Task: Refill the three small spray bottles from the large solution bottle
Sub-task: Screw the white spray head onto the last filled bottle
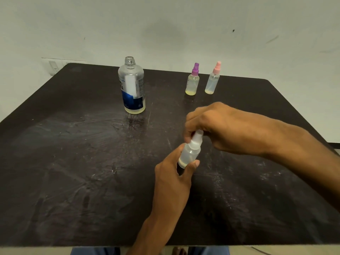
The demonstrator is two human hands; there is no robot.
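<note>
clear plastic, the large solution bottle (pixel 131 85) stands uncapped at eleven o'clock. at centre the white-capped spray bottle (pixel 190 150) is gripped by the left hand (pixel 173 178), its cap pinched by the right hand (pixel 207 124). screwing or unscrewing cannot be told; a firm twist is called for next.

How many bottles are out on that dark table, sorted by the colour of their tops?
Purple-topped spray bottle: 1
Pink-topped spray bottle: 1
White-topped spray bottle, held between the left hand and right hand: 1
Large solution bottle, no cap on: 1
Total: 4 bottles
</note>
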